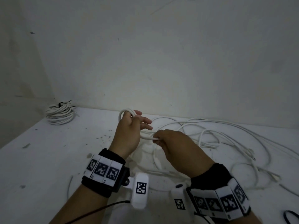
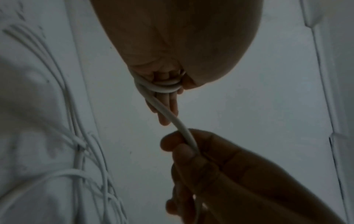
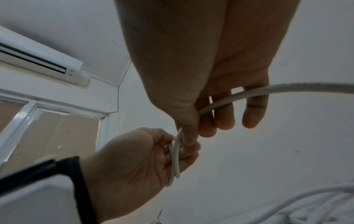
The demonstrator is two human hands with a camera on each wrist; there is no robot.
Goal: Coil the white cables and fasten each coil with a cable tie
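Right hand (image 1: 171, 143) pinching white cable (image 1: 149, 138), feeding the first loops gripped in left hand (image 1: 129, 131); one finished coil (image 1: 59, 114) (tied, far left of worktop (image 1: 48, 159)); most cable lies loose (image 1: 226, 135), untied.

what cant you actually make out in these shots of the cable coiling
- Number of loops in the coil held by the left hand: head view, fingers cover it.
- Where the right hand grips the cable: head view, knuckles hide it.
- Black loop: cut off by the corner.
- Tied bundle: tie too small.
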